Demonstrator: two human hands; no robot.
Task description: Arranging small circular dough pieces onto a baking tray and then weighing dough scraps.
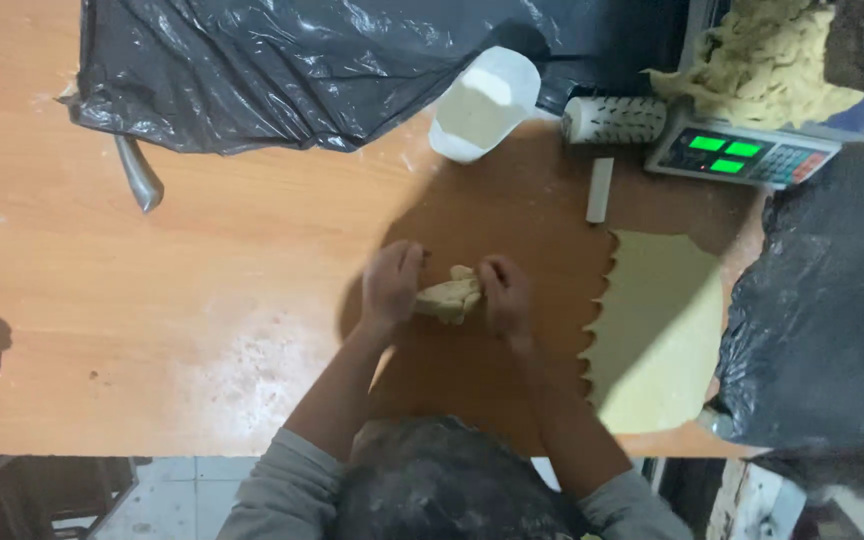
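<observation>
The left hand (pixel 390 283) and right hand (pixel 508 293) each keep a squeezing grip on a small dough lump (pixel 450 298) on the tabletop (pixel 202 280). The lump may tear if they pull hard. The right arm could bump the flat dough sheet (pixel 657 330) just to the right.

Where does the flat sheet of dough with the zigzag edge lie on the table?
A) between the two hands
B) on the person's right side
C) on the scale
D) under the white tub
B: the flat dough sheet lies beyond the right hand, beside the black bag.
</observation>
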